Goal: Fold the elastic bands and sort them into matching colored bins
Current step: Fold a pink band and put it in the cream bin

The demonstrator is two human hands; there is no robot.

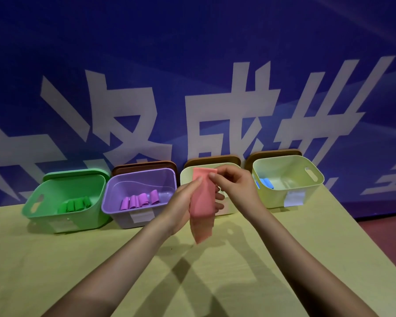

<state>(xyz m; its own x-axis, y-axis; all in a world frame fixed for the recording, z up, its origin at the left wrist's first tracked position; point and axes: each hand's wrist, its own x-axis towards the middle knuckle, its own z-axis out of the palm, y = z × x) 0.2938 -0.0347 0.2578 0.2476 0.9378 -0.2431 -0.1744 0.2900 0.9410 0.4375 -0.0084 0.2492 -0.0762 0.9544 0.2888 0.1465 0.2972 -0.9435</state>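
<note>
Both hands are up over the middle of the table, working a pink elastic band. The left hand is behind and to the left of the band, thumb pressed against its front near the top and the other fingers wrapped round the back, so it's clamped on the band. The right hand pinches the top edge of the band between thumb and fingertips, right where the strip bends over. The rest of the band hangs straight down below the hands, its loose end dangling above the table without touching it.

Four bins sit in a row along the far edge of the table, against a blue banner with big white characters. From the left: a green bin with a few folded green bands in it, then a purple bin with four folded purple bands lined up inside. Next is a pale yellow bin mostly hidden behind the hands and the pink band, so I can't tell what's in it. On the far right, another pale yellow bin holds a couple of folded blue bands at its left side. The purple bin and the far-right bin both show a white label on their near walls.
</note>
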